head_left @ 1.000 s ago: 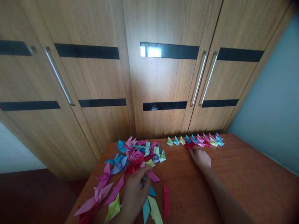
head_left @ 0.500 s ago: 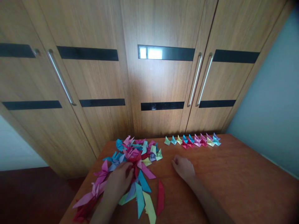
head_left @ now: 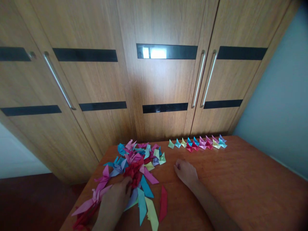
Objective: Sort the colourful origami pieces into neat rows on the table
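Note:
My left hand [head_left: 117, 194] is at the near side of a pile of colourful folded papers [head_left: 134, 157], its fingers curled against the red pieces [head_left: 133, 170]; whether they grip one is hidden. My right hand [head_left: 185, 172] rests on the table right of the pile, fingers curled in, with no paper visible in it. Flat folded strips lie beside my left hand: a blue one [head_left: 146, 187], a turquoise one [head_left: 141, 206], a yellow one [head_left: 152, 213] and a red one [head_left: 163, 203]. Pink folded pieces [head_left: 92, 202] lie left of my left hand.
Small pointed paper pieces [head_left: 202, 144] stand in rows along the back edge of the brown wooden table [head_left: 231, 186]. Behind it rises a wooden wardrobe [head_left: 163, 83] with metal handles. A pale wall [head_left: 284, 106] is at the right.
My left hand has drawn back a little toward the near left, uncovering more of the red pieces. My right hand has stayed at nearly the same spot. The view has shifted slightly.

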`<state>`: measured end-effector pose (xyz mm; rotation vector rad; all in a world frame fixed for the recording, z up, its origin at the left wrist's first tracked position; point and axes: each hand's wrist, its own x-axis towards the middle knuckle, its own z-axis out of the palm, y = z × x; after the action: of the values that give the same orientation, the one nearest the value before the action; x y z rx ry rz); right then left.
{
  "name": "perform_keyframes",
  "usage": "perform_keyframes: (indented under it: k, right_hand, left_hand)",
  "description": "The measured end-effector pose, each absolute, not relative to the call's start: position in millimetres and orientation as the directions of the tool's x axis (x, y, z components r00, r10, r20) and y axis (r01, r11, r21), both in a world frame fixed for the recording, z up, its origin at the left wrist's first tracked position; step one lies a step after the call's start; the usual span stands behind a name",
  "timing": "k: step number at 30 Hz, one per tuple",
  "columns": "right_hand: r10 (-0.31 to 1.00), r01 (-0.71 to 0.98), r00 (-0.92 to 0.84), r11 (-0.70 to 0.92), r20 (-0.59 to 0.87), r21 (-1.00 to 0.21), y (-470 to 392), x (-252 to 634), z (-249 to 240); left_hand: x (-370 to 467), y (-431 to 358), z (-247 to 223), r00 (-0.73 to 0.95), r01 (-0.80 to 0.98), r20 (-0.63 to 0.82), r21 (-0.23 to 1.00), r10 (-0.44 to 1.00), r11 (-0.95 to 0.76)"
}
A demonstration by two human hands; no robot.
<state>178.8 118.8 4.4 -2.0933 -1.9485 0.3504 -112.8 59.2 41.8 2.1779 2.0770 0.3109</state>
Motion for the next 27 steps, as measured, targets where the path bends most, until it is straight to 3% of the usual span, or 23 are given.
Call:
perform_keyframes:
  k: [4, 7, 10, 13, 17, 21, 27]
  right_hand:
    - [0.998, 0.927, 0.064, -0.05, 0.025, -0.372, 119, 181, 4]
    - [0.998, 0.867, 0.013, 0.021, 0.064, -0.498, 117, 179, 7]
    - [0.972, 0.614, -0.161, 0.235, 0.172, -0.753, 110, 170, 11]
    - [0.921, 0.294, -0.286, 0.346, 0.263, -0.891, 101, 155, 15]
    - [0.907, 0.157, -0.3, 0.353, 0.296, -0.922, 94, 144, 17]
    - [0.917, 0.214, -0.205, 0.383, 0.343, -0.898, 99, 148, 16]
    - [0.904, 0.281, -0.193, 0.423, 0.381, -0.861, 98, 150, 20]
  left_hand:
    - [-117, 60, 45, 0.046, 0.942, 0.258, 0.309, 0.965, -0.127]
    - [-118, 65, 43, 0.056, 0.893, 0.386, 0.393, 0.921, -0.22]
    - [-109, 70, 44, 0.102, 0.823, 0.471, 0.455, 0.876, -0.34]
    - [-90, 74, 52, 0.168, 0.771, 0.509, 0.465, 0.844, -0.434]
    - [-57, 82, 60, 0.269, 0.723, 0.458, 0.484, 0.847, -0.492]
    - [-34, 91, 56, 0.327, 0.63, 0.448, 0.554, 0.832, -0.545]
    - [-38, 94, 51, 0.228, 0.445, 0.414, 0.76, 0.881, -0.473]
